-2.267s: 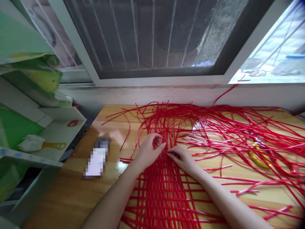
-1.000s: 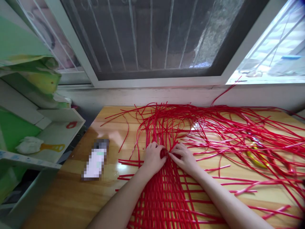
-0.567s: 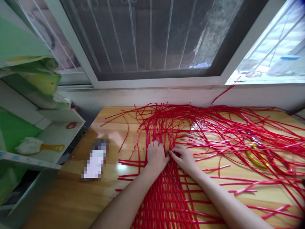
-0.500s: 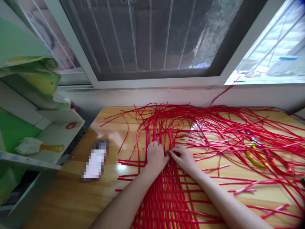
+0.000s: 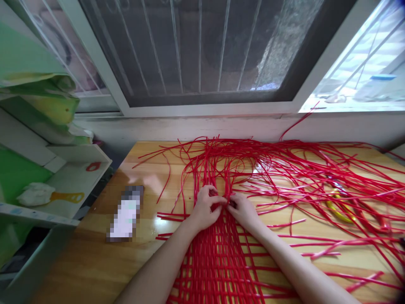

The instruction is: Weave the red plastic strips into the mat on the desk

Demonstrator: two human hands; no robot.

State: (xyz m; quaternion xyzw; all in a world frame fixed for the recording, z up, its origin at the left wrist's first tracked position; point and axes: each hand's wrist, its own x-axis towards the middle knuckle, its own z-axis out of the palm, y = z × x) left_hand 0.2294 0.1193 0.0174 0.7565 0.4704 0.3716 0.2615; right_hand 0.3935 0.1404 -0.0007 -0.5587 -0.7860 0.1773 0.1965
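Note:
A woven mat of red strips (image 5: 215, 261) lies on the wooden table, its long loose strands running up toward the window. My left hand (image 5: 206, 210) is at the mat's upper end, thumb and fingers curled together around red strands near the middle. Beside it on the right, my right hand (image 5: 243, 209) has its fingertips pinched on the same strands. The two hands' fingertips nearly meet. Exactly which strands each hand grips is too small to tell.
Tangled red strands (image 5: 284, 156) spread over the table's back and right. Yellow-handled pliers (image 5: 340, 207) lie among them. A blurred phone (image 5: 126, 215) rests at left on the wooden table (image 5: 95, 261). Beyond the left edge, a shelf (image 5: 72, 177) holds a yellow-handled tool (image 5: 68, 197).
My left hand has turned and its fingers have lifted off the mat into a curled pinch near my right hand. My right hand has shifted only slightly.

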